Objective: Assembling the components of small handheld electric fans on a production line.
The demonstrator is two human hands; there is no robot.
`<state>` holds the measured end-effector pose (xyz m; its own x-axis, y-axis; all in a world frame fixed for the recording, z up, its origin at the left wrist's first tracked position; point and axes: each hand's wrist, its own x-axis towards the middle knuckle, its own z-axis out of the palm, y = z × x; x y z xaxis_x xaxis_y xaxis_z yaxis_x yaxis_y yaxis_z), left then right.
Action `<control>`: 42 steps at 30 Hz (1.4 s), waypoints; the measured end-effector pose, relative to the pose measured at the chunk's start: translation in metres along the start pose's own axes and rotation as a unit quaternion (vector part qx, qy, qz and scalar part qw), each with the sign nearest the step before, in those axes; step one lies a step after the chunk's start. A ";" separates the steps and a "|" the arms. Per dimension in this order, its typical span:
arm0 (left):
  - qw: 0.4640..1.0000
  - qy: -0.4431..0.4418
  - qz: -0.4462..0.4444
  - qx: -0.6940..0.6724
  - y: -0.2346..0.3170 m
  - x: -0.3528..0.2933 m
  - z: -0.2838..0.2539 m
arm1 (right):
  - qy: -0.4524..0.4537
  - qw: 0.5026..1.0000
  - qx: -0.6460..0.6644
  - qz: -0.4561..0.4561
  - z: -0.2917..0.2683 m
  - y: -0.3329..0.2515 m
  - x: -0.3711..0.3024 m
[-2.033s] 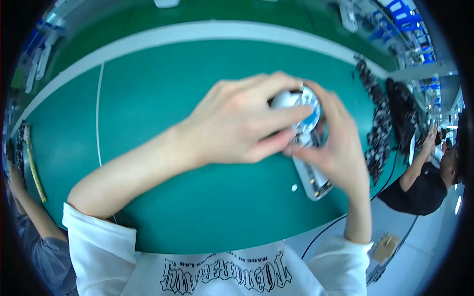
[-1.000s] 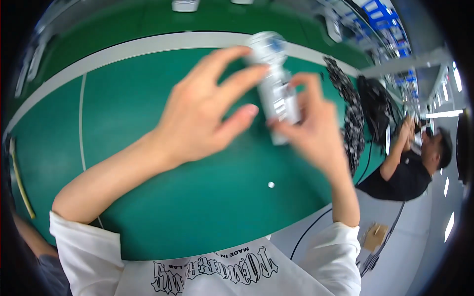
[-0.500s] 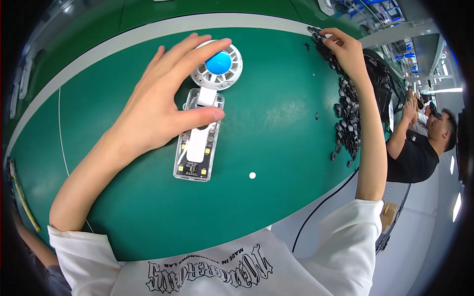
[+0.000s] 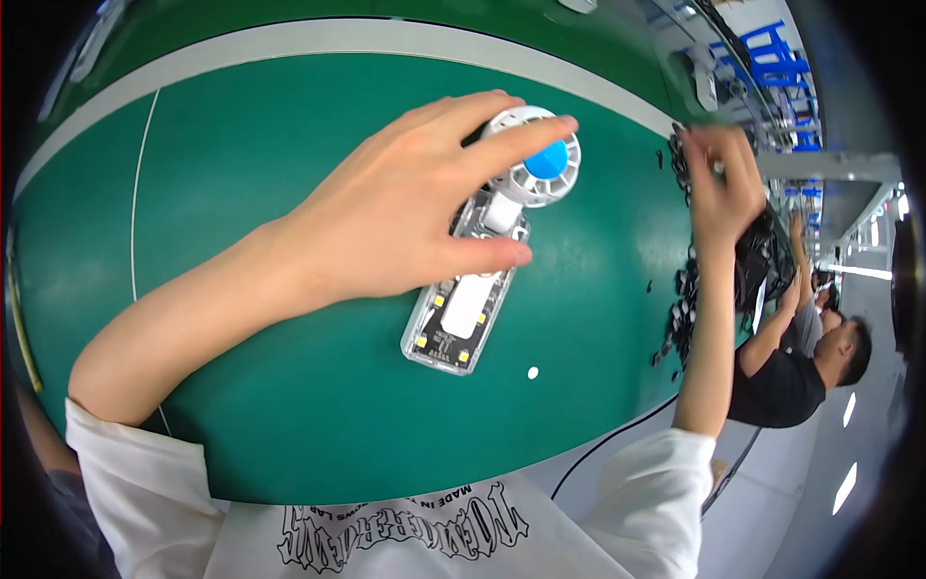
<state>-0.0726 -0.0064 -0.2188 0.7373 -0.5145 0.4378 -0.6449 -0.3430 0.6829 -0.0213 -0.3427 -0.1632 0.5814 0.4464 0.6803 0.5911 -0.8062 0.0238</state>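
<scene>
So our left hand [image 4: 405, 203] is spread wide over the gadget [image 4: 468, 309], which sits around the middle of the green table [image 4: 318, 415], tilted a little. One finger crosses its round white head and partly covers the blue centre; the thumb lies across the clear body, hiding some of the board. The other fingertips are tucked out of sight at the head's far side, so we can't say how firmly they press. Our right hand [image 4: 728, 188] is up by the dark bits [image 4: 683, 314], fingers bent but blurry; we can't tell if it's holding one. That forearm blocks some of the pile. At lower left, somebody's arm [image 4: 43, 434] is cut off.
</scene>
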 end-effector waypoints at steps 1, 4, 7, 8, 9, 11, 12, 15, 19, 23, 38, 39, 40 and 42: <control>1.000 0.007 0.009 0.007 0.000 0.000 0.002 | 0.029 0.996 -0.027 -0.081 -0.007 -0.022 -0.007; 1.000 0.021 0.010 0.005 0.003 0.001 0.004 | -0.001 0.980 0.036 -0.196 -0.032 -0.084 -0.019; 1.000 0.024 0.010 -0.010 0.001 0.001 0.003 | -0.025 0.976 0.088 -0.197 -0.036 -0.111 -0.022; 1.000 0.025 0.015 -0.011 0.000 -0.001 0.003 | -0.016 0.972 0.108 -0.207 -0.034 -0.119 -0.023; 0.999 0.027 0.020 -0.010 -0.002 -0.002 0.003 | -0.005 0.968 0.128 -0.217 -0.030 -0.125 -0.024; 0.999 0.025 0.025 -0.011 -0.002 -0.004 0.004 | 0.005 0.973 0.170 -0.156 -0.013 -0.131 -0.027; 0.999 0.019 0.046 -0.018 -0.001 -0.003 0.006 | 0.015 0.973 0.207 -0.097 -0.005 -0.133 -0.027; 0.997 0.004 0.076 -0.025 0.000 -0.006 0.007 | 0.027 0.964 0.264 -0.021 0.002 -0.137 -0.032; 0.997 0.006 0.063 -0.043 0.001 -0.009 0.005 | 0.008 0.965 0.261 -0.001 0.003 -0.142 -0.028; 0.995 0.033 0.092 -0.010 0.000 -0.002 0.004 | -0.032 0.980 0.197 -0.021 0.000 -0.144 -0.022; 0.957 0.122 0.220 0.146 -0.008 0.008 -0.006 | -0.106 0.993 0.047 0.023 -0.005 -0.179 -0.009; 0.952 0.125 0.231 0.156 -0.009 0.004 -0.013 | -0.113 0.992 0.043 0.029 -0.006 -0.176 -0.006; 0.947 0.129 0.243 0.166 -0.009 0.009 -0.007 | -0.120 0.991 0.039 0.034 -0.005 -0.173 -0.003; 0.934 0.133 0.271 0.191 -0.009 0.011 -0.011 | -0.117 0.991 0.038 0.045 -0.003 -0.164 -0.002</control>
<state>-0.0567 0.0003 -0.2139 0.2727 -0.4987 0.8228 -0.9254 -0.3699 0.0825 -0.1213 -0.2124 -0.1658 0.7423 0.4592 0.4879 0.5659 -0.8196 -0.0897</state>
